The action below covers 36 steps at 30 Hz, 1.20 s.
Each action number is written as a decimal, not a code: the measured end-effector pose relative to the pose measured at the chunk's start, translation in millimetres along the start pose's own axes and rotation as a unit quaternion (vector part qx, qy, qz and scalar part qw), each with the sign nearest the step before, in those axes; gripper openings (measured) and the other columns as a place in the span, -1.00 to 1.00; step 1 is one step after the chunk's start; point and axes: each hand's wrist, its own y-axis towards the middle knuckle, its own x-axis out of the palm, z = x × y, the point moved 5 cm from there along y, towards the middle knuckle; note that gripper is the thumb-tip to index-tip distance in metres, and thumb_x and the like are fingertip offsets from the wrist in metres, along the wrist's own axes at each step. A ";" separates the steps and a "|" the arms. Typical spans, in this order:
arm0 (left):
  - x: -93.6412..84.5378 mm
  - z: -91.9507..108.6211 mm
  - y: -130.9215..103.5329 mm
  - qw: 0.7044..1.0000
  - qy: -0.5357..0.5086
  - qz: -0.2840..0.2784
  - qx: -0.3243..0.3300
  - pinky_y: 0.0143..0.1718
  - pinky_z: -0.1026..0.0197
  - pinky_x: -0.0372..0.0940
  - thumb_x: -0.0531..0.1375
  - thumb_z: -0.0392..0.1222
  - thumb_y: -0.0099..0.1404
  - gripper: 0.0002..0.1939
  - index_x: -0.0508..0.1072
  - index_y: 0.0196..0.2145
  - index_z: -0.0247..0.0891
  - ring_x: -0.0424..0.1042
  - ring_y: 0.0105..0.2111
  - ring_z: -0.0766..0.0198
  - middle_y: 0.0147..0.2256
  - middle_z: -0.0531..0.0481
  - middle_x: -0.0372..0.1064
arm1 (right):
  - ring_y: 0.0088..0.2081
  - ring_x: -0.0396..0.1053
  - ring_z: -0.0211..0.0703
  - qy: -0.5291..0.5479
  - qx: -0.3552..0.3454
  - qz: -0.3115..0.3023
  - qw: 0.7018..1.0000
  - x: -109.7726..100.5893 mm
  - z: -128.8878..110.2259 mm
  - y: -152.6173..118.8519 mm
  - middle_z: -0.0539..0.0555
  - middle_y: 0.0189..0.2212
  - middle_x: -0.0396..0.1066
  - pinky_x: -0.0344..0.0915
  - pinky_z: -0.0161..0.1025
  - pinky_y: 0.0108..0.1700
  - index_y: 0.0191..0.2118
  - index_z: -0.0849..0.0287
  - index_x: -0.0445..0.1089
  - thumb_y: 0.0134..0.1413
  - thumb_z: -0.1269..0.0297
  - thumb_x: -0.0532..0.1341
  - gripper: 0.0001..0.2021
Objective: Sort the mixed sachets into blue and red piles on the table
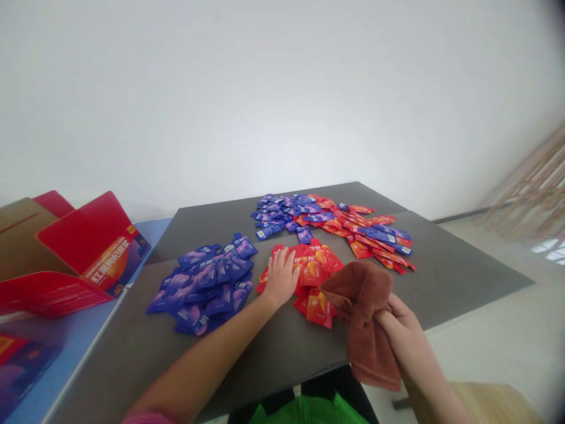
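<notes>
My left hand (282,275) rests palm down on a pile of red packets (316,272) at the middle of the table, its fingers lying over them without gripping. Bunched in my right hand (404,330) is a brown cloth (368,318), which hangs down past the table's near edge. The cloth's upper end covers the right side of the red pile. To the left of my left forearm lies a heap of purple-blue packets (207,285).
Farther back on the dark grey table (459,265) are more blue packets (278,209) and a spread of mixed red packets (353,227). An open red carton (88,253) stands at the left on a blue surface (88,330). A white wall rises behind.
</notes>
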 end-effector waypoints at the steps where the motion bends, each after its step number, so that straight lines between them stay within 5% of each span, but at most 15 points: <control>1: 6.1 -4.6 -0.9 0.999 0.027 -0.030 0.008 0.31 -0.08 -0.41 0.15 -0.07 0.25 -0.53 0.36 0.11 -0.19 -0.09 0.32 -0.02 0.27 -0.19 0.10 | -0.23 0.47 0.01 0.002 0.008 0.010 1.000 -7.0 6.2 0.6 0.09 -0.28 0.55 0.38 -0.21 -0.23 -0.18 0.17 0.51 -0.03 0.12 0.22 -0.68; 7: 6.2 -9.6 2.6 0.995 0.091 -0.036 0.012 0.30 -0.14 -0.35 0.12 -0.04 0.26 -0.55 0.40 0.08 -0.17 -0.01 0.29 -0.10 0.25 -0.20 0.16 | -0.26 0.44 0.00 -0.016 0.027 0.080 0.996 -37.2 33.5 11.4 0.07 -0.32 0.52 0.36 -0.21 -0.27 -0.11 0.17 0.46 -0.03 0.09 0.22 -0.63; 12: -1.6 11.6 59.4 0.967 0.238 -0.075 0.050 0.29 -0.04 -0.20 0.01 -0.14 0.32 -0.48 0.23 0.22 -0.23 0.03 0.28 -0.01 0.31 -0.20 0.02 | -0.25 0.39 0.00 -0.157 -0.042 0.166 0.973 -46.1 56.1 31.8 0.07 -0.33 0.44 0.31 -0.13 -0.18 -0.21 0.16 0.44 -0.05 0.09 0.17 -0.68; 15: 10.6 9.8 109.4 0.941 0.310 -0.131 0.041 0.28 0.08 -0.14 -0.03 -0.17 0.34 -0.44 0.14 0.27 -0.26 0.01 0.29 0.06 0.34 -0.15 -0.08 | -0.18 0.36 0.05 -0.234 -0.073 0.171 0.954 -42.5 75.6 40.1 0.14 -0.24 0.40 0.28 -0.08 -0.15 -0.24 0.15 0.41 -0.03 0.11 0.13 -0.72; 18: 33.8 -4.8 151.3 0.928 0.344 -0.143 -0.006 0.29 -0.12 -0.21 0.02 -0.03 0.31 -0.36 0.08 0.30 -0.26 -0.12 0.32 -0.11 0.36 -0.18 -0.17 | -0.15 0.34 0.07 -0.259 -0.066 0.168 0.949 -39.9 94.4 42.7 0.17 -0.20 0.36 0.28 -0.07 -0.15 -0.23 0.15 0.38 0.01 0.12 0.11 -0.73; 23: 65.7 -46.8 182.6 0.893 0.397 -0.175 -0.119 0.24 -0.33 -0.23 0.05 0.24 0.21 -0.08 -0.05 0.33 -0.41 -0.23 0.33 -0.26 0.36 -0.37 -0.31 | -0.20 0.35 0.04 -0.245 -0.067 0.177 0.951 -41.0 104.8 39.7 0.13 -0.29 0.35 0.28 -0.08 -0.16 -0.26 0.13 0.36 0.02 0.14 0.13 -0.79; 26: 54.5 -67.9 191.5 0.879 0.420 -0.176 -0.142 0.27 -0.27 -0.27 -0.08 0.24 0.28 -0.16 -0.13 0.36 -0.30 -0.30 0.36 -0.11 0.38 -0.21 -0.36 | -0.22 0.34 0.03 -0.231 -0.067 0.169 0.956 -41.3 106.3 38.8 0.13 -0.30 0.35 0.27 -0.08 -0.16 -0.28 0.12 0.36 0.03 0.13 0.14 -0.79; 30: 14.8 -81.3 204.4 0.866 0.452 -0.147 -0.156 0.28 -0.21 -0.17 -0.07 0.19 0.28 -0.24 -0.05 0.34 -0.19 -0.20 0.35 -0.07 0.38 -0.14 -0.23 | -0.21 0.35 0.04 -0.215 -0.068 0.172 0.959 -41.5 109.5 38.8 0.13 -0.30 0.37 0.27 -0.08 -0.16 -0.28 0.13 0.36 0.02 0.12 0.14 -0.78; 33: -7.1 -73.2 212.6 0.861 0.479 -0.098 -0.142 0.27 -0.25 -0.19 -0.01 0.10 0.28 -0.30 0.09 0.29 -0.28 -0.10 0.32 -0.15 0.32 -0.27 -0.05 | -0.23 0.35 0.03 -0.208 -0.062 0.173 0.961 -41.3 112.8 38.6 0.12 -0.31 0.37 0.26 -0.08 -0.16 -0.29 0.13 0.37 0.01 0.12 0.14 -0.78; 36: -3.3 -53.2 217.9 0.864 0.492 -0.047 -0.094 0.27 -0.23 -0.24 -0.05 0.01 0.33 -0.37 0.12 0.26 -0.39 -0.07 0.30 -0.17 0.29 -0.36 0.00 | -0.25 0.35 0.02 -0.204 -0.059 0.173 0.962 -40.9 115.2 38.5 0.11 -0.33 0.37 0.26 -0.08 -0.17 -0.30 0.13 0.37 0.01 0.11 0.15 -0.79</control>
